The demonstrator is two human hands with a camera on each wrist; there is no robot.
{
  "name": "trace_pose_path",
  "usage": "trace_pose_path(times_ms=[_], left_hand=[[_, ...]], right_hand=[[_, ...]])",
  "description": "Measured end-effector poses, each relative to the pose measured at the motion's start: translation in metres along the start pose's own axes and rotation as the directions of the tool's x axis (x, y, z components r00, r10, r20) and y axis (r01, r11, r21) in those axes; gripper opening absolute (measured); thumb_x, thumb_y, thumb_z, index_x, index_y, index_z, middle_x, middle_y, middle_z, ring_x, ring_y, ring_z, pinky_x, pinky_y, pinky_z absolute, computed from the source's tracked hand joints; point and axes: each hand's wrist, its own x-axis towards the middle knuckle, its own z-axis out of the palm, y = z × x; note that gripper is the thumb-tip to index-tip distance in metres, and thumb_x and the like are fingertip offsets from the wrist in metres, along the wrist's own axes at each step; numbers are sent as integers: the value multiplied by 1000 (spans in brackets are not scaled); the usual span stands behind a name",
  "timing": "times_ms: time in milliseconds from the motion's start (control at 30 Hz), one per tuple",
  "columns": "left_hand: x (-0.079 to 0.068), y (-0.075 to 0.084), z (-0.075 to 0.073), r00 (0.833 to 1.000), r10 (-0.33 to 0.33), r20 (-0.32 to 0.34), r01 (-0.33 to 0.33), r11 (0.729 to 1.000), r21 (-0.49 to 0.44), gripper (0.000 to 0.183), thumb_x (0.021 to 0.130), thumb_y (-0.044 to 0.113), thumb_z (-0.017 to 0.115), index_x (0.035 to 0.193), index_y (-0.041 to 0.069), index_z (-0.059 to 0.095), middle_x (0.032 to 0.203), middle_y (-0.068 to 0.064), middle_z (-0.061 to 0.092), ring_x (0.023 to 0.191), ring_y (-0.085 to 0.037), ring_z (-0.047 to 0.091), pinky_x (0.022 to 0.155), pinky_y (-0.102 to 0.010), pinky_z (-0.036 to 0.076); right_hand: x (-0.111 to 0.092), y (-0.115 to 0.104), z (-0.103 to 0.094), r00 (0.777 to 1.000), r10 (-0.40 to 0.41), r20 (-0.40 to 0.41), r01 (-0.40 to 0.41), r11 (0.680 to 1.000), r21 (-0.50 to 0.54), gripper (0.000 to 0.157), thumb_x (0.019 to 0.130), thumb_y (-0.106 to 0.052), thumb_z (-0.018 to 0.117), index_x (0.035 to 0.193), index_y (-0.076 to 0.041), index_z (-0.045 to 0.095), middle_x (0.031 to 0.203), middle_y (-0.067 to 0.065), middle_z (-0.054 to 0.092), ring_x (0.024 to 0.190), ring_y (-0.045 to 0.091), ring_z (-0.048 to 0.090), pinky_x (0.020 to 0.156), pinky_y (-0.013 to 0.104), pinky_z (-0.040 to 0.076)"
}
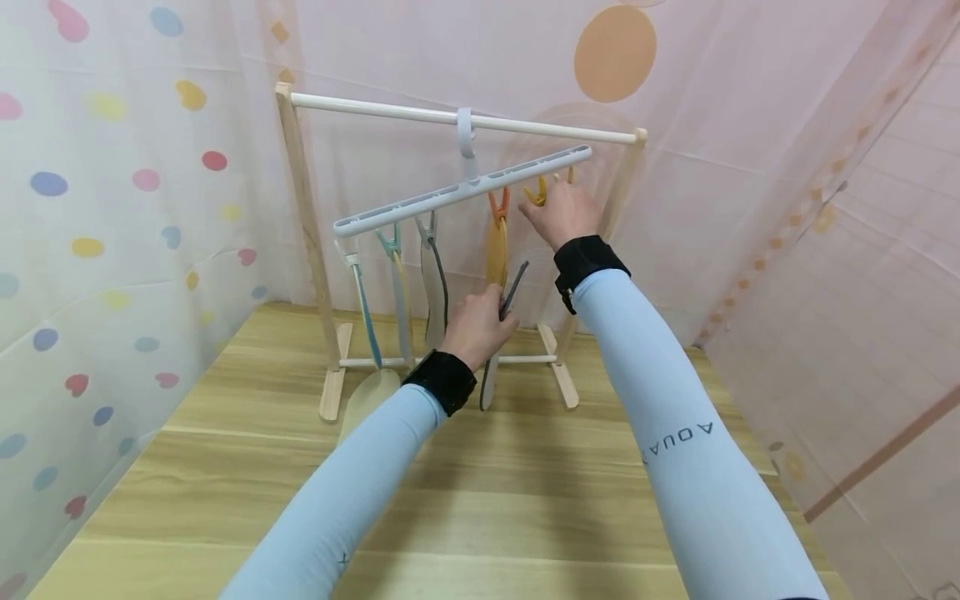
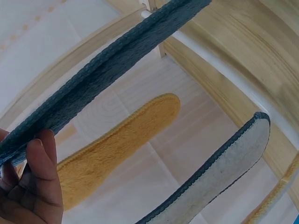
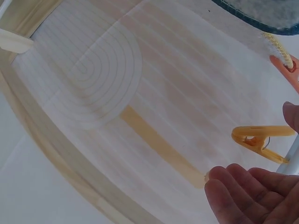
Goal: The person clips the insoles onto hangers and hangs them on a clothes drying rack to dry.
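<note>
My left hand (image 1: 476,329) grips a dark blue-grey fuzzy insole (image 2: 93,88) around its middle, below the hanger. My right hand (image 1: 566,215) is raised at the right end of the light grey clip hanger (image 1: 420,206). Its fingers and thumb are spread on either side of a yellow clip (image 3: 254,137); nothing is held between them. Left of it, an orange clip (image 1: 498,207) bears a yellow insole (image 1: 497,254). A grey clip (image 1: 427,229) holds a grey-white insole with a dark edge (image 2: 219,182).
The hanger hooks over the white rod of a wooden rack (image 1: 296,167). At its left, a teal clip (image 1: 390,242) and a white clip (image 1: 349,254) hold more insoles. A pale insole (image 1: 367,400) lies on the wooden table (image 1: 187,467). Curtains (image 1: 112,192) surround it.
</note>
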Motion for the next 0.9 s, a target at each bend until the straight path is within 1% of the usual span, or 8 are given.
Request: trace_pose_path(times_ms=[133, 267, 367, 467, 700, 900], left_hand=[[0, 0, 1, 1000, -6, -3, 6, 1000, -11, 14, 93, 14, 60, 84, 8, 50, 64, -2, 47, 53, -18, 49, 49, -28, 38], [-1, -1, 0, 1000, -5, -8, 5, 1000, -18, 14, 93, 14, 60, 84, 8, 50, 64, -2, 46, 52, -18, 49, 49, -28, 37], [-2, -1, 0, 1000, -4, -8, 4, 1000, -14, 14, 92, 13, 60, 84, 8, 51, 63, -2, 46, 52, -18, 49, 49, -28, 37], [-2, -3, -1, 1000, -3, -8, 2, 1000, -9, 14, 92, 13, 60, 83, 8, 51, 63, -1, 47, 52, -18, 49, 49, -28, 37], [-3, -2, -1, 1000, -6, -5, 6, 1000, -8, 14, 93, 14, 60, 84, 8, 50, 64, -2, 46, 53, -18, 49, 50, -29, 38], [-5, -2, 0, 1000, 9, -16, -9, 1000, -11, 14, 92, 13, 60, 84, 8, 50, 64, -1, 46, 52, -17, 48, 49, -29, 37]], right_hand=[[2, -1, 2, 1000, 16, 6, -16, 1000, 6, 50, 96, -54, 57, 73, -9, 54, 63, 3, 42, 56, 20, 48, 47, 30, 36], [3, -3, 4, 1000, 22, -7, -21, 999, 34, 51, 96, -55, 56, 71, -11, 48, 62, 2, 41, 54, 20, 47, 47, 30, 34], [2, -5, 5, 1000, 23, -18, -22, 998, 52, 50, 96, -54, 56, 73, -11, 48, 61, 2, 40, 52, 20, 45, 46, 30, 33], [2, -7, 5, 999, 27, -25, -26, 998, 57, 48, 97, -52, 58, 75, -9, 51, 61, 3, 40, 52, 20, 45, 46, 29, 33], [3, -9, 3, 999, 35, -18, -34, 997, 66, 41, 99, -45, 58, 86, -6, 59, 66, 5, 45, 59, 21, 50, 51, 30, 36], [1, -8, 2, 998, 50, -30, -48, 997, 67, 38, 99, -41, 59, 96, -4, 64, 68, 5, 46, 61, 21, 51, 52, 31, 37]])
